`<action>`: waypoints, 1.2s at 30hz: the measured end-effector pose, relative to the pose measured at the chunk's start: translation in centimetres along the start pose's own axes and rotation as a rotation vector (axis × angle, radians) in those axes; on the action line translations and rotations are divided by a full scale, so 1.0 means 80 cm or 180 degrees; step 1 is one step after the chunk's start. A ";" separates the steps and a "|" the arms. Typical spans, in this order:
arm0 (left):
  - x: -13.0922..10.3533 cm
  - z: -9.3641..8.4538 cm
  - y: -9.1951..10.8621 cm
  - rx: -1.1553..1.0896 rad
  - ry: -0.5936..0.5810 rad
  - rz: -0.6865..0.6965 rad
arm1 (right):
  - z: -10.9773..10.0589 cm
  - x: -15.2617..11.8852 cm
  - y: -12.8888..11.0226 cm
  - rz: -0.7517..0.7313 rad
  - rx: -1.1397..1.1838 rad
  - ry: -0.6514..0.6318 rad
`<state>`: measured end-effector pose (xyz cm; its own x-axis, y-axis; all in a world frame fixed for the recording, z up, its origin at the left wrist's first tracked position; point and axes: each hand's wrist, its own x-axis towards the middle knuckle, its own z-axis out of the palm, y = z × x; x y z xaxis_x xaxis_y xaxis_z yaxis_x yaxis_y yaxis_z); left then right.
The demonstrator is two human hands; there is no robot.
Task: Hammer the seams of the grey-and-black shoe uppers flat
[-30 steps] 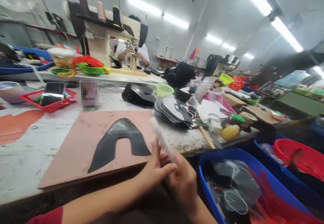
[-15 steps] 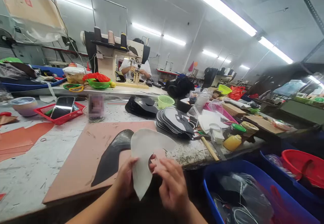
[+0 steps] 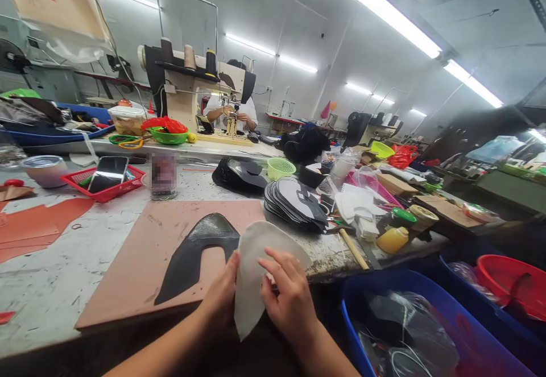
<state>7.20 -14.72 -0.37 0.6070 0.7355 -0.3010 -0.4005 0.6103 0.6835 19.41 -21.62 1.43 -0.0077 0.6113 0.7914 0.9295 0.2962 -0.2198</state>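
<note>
You have one pale cut piece between two hands, at the pink board's near right corner: left hand pinching its left edge, right hand loosely spread over its face. The board bears one black piece; one black stack sits beyond.

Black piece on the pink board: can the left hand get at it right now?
Probably yes: the left hand is close by, and the left part of the black piece lies uncovered. But that hand grips the white piece, so it may need freeing first.
</note>
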 end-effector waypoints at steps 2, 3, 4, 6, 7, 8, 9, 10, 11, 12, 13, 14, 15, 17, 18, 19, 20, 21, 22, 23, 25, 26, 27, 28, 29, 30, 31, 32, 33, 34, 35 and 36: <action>-0.003 0.000 -0.008 0.0117 -0.0157 0.0135 | 0.001 -0.004 0.009 0.0102 -0.0180 0.0044; -0.005 0.001 -0.011 0.0183 -0.0239 0.0124 | 0.001 -0.006 0.016 0.0198 -0.0257 0.0058; -0.007 0.002 -0.014 0.0263 -0.0311 0.0073 | 0.000 -0.009 0.024 0.0320 -0.0306 0.0053; -0.010 0.003 -0.018 0.0460 -0.0425 -0.0045 | -0.003 -0.015 0.039 0.0639 -0.0284 -0.0041; -0.011 0.003 -0.018 0.0579 -0.0489 -0.0076 | -0.006 -0.017 0.046 0.0838 -0.0194 -0.0142; -0.012 0.002 -0.018 0.0691 -0.0558 -0.0086 | -0.010 -0.018 0.052 0.1062 -0.0053 -0.0277; -0.012 0.000 -0.017 0.0787 -0.0624 -0.0091 | -0.015 -0.018 0.056 0.1288 0.0136 -0.0442; -0.011 -0.002 -0.016 0.0869 -0.0686 -0.0089 | -0.021 -0.017 0.060 0.1488 0.0370 -0.0628; -0.010 -0.005 -0.014 0.0957 -0.0783 -0.0083 | -0.028 -0.016 0.062 0.1646 0.0640 -0.0816; -0.008 -0.009 -0.013 0.1069 -0.0926 -0.0029 | -0.035 -0.013 0.063 0.1752 0.0937 -0.0983; -0.005 -0.014 -0.011 0.1234 -0.1113 0.0116 | -0.041 -0.011 0.064 0.1802 0.1230 -0.1103; -0.002 -0.019 -0.009 0.1481 -0.1310 0.0367 | -0.046 -0.009 0.064 0.1796 0.1494 -0.1157; 0.001 -0.023 -0.007 0.1820 -0.1517 0.0736 | -0.051 -0.007 0.064 0.1748 0.1710 -0.1143; 0.008 -0.032 -0.003 0.2617 -0.1828 0.1751 | -0.055 -0.007 0.065 0.1580 0.1967 -0.0979; 0.011 -0.035 -0.001 0.2997 -0.1908 0.2257 | -0.055 -0.009 0.066 0.1489 0.2007 -0.0874; 0.013 -0.038 0.002 0.3326 -0.1955 0.2696 | -0.053 -0.011 0.067 0.1399 0.2009 -0.0790; 0.014 -0.039 0.005 0.3617 -0.1982 0.3097 | -0.051 -0.013 0.068 0.1304 0.1981 -0.0725; 0.015 -0.040 0.008 0.3856 -0.2001 0.3449 | -0.049 -0.016 0.068 0.1198 0.1922 -0.0668; 0.016 -0.040 0.010 0.4041 -0.1991 0.3742 | -0.047 -0.018 0.069 0.1059 0.1836 -0.0611; 0.016 -0.041 0.013 0.4180 -0.1989 0.3991 | -0.045 -0.019 0.068 0.0886 0.1744 -0.0550; 0.017 -0.041 0.016 0.4261 -0.1980 0.4374 | -0.043 -0.021 0.066 0.0506 0.1597 -0.0452; 0.018 -0.042 0.017 0.4227 -0.1966 0.4456 | -0.044 -0.021 0.065 0.0355 0.1544 -0.0419; 0.019 -0.043 0.016 0.4169 -0.1937 0.4426 | -0.045 -0.022 0.063 0.0247 0.1503 -0.0409; 0.019 -0.044 0.015 0.4105 -0.1898 0.4296 | -0.046 -0.022 0.062 0.0181 0.1461 -0.0412; 0.020 -0.047 0.013 0.4014 -0.1839 0.4047 | -0.048 -0.023 0.062 0.0170 0.1388 -0.0438; 0.020 -0.049 0.012 0.3902 -0.1766 0.3710 | -0.050 -0.025 0.063 0.0203 0.1261 -0.0504; 0.020 -0.052 0.010 0.3775 -0.1665 0.3345 | -0.052 -0.027 0.065 0.0274 0.1076 -0.0587; 0.020 -0.053 0.008 0.3648 -0.1551 0.3010 | -0.054 -0.029 0.068 0.0385 0.0842 -0.0682; 0.019 -0.054 0.007 0.3527 -0.1453 0.2755 | -0.055 -0.031 0.073 0.0522 0.0575 -0.0767; 0.017 -0.053 0.006 0.3422 -0.1385 0.2559 | -0.057 -0.033 0.077 0.0686 0.0301 -0.0831; 0.015 -0.051 0.006 0.3325 -0.1330 0.2403 | -0.059 -0.035 0.082 0.0857 0.0056 -0.0872; 0.013 -0.046 0.007 0.3242 -0.1283 0.2251 | -0.061 -0.036 0.086 0.1011 -0.0126 -0.0882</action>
<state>5.05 -12.54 -2.76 0.7133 0.5557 0.4271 -0.1268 -0.4971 0.8584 27.66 -24.92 0.38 0.1876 0.8434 0.5035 0.9150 0.0363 -0.4017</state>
